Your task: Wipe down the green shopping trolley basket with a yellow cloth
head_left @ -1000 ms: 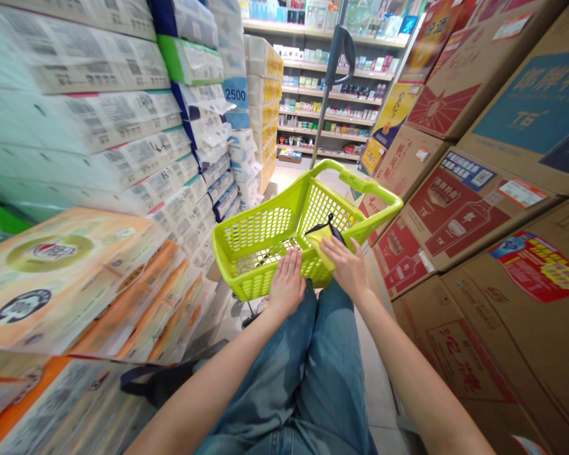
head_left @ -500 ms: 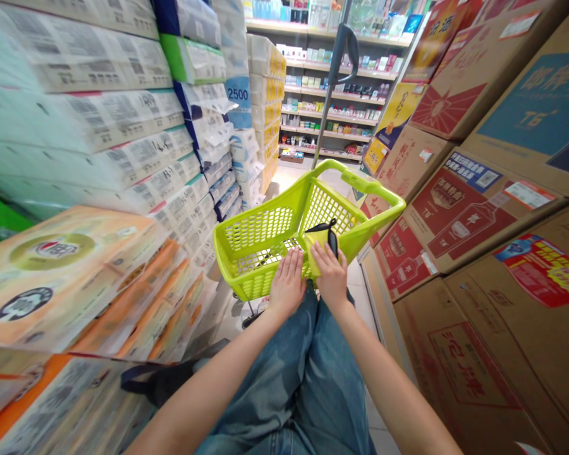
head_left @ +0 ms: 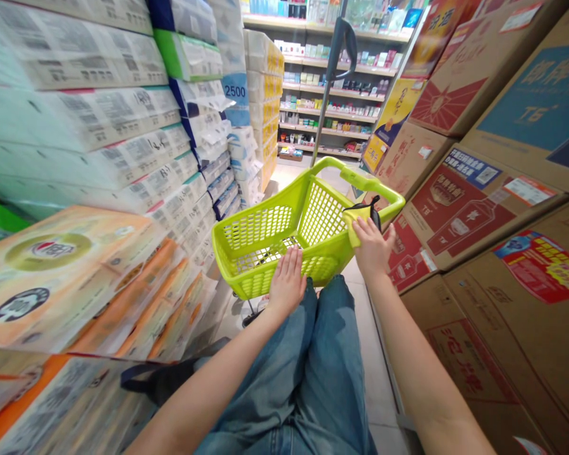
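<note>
A lime-green shopping basket (head_left: 260, 227) with lattice sides and a raised handle stands in front of my knees. My left hand (head_left: 287, 278) lies along its near rim, fingers stretched out and side by side, holding nothing. Under the fingers of my right hand (head_left: 372, 243) is a yellow cloth (head_left: 351, 222) with black edging and a small black loop, pressed against the rim at the basket's right. The thumb of that hand sticks out to the right. Part of the cloth is hidden beneath the fingers.
Wrapped paper packs (head_left: 118, 120) are stacked high on the left, with orange packs (head_left: 52, 272) lower down. Cardboard cartons (head_left: 493, 208) form a wall on the right. Behind the basket rises a grey pole with a dark handle (head_left: 344, 47); shelves (head_left: 332, 95) of small goods stand beyond.
My right hand has slid the yellow cloth rightward along the basket's near rim, away from my left hand. The left hand has stayed in nearly the same place.
</note>
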Available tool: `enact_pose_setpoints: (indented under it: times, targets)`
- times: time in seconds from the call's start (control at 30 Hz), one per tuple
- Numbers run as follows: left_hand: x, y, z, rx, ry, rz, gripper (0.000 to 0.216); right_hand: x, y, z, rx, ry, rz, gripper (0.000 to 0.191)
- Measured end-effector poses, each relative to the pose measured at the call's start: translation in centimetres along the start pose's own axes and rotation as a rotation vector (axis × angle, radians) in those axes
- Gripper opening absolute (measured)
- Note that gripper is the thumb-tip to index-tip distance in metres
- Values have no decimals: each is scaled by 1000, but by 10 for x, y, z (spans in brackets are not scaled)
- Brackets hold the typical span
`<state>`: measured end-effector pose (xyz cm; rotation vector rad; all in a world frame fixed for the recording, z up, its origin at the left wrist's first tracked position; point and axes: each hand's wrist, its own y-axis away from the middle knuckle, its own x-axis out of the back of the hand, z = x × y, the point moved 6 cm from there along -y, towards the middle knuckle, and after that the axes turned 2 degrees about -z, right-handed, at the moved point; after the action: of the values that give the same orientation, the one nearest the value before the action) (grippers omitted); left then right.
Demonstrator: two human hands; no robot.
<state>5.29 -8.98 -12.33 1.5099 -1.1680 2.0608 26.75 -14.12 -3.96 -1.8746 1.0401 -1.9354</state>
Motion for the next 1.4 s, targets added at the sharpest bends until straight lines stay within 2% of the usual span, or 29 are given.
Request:
enact_pose_setpoints:
  times: [0.07,0.17,0.23,0.27,0.33,0.43,0.53,0.63,0.7,0.77,0.9,1.0,1.07,1.13,1.3,1.37,1.4]
  targets:
    - [0,0,0,6,4,3,69,-11,14,-34,-20,-28,-17,61]
    - [1,1,0,-1,10,7,72,-26,41,-93,97,-112,-81,64]
    - [1,1,-1,-5,11,5,73,-30,54,-114,187,-145,-117,65]
    - [2,1,-1,-6,10,3,74,-29,58,-116,225,-150,-131,66]
    - [2,1,-2,-6,7,0,73,-25,56,-103,282,-138,-152,67]
    - [2,1,-1,-9,2,-1,71,-14,37,-52,273,-76,-140,66]
    - [1,1,-1,-5,3,3,70,-2,11,3,146,-10,-58,59]
    - [-1,1,-1,-1,6,7,70,1,-1,24,-3,19,16,59]
    - [-1,1,0,0,7,4,69,-3,3,10,-55,14,23,63]
    - [-1,1,0,1,5,-1,68,-11,17,-21,-44,-18,-2,67]
    - [0,1,-1,-3,2,-13,69,-29,54,-96,125,-134,-85,68]
    - [1,1,-1,-7,-2,-17,70,-29,68,-116,223,-171,-109,65]
    - [1,1,-2,-6,-9,-13,70,-24,63,-104,256,-158,-120,65]
    - [2,1,-2,-8,-15,-8,69,-16,48,-73,253,-121,-128,66]
    - [1,1,-2,-17,-2,0,71,5,3,19,41,-3,-23,63]
    - [0,1,-2,-14,9,5,72,6,-3,31,-51,17,16,62]
    - [0,1,-2,-11,11,5,72,5,-2,27,-79,17,23,63]
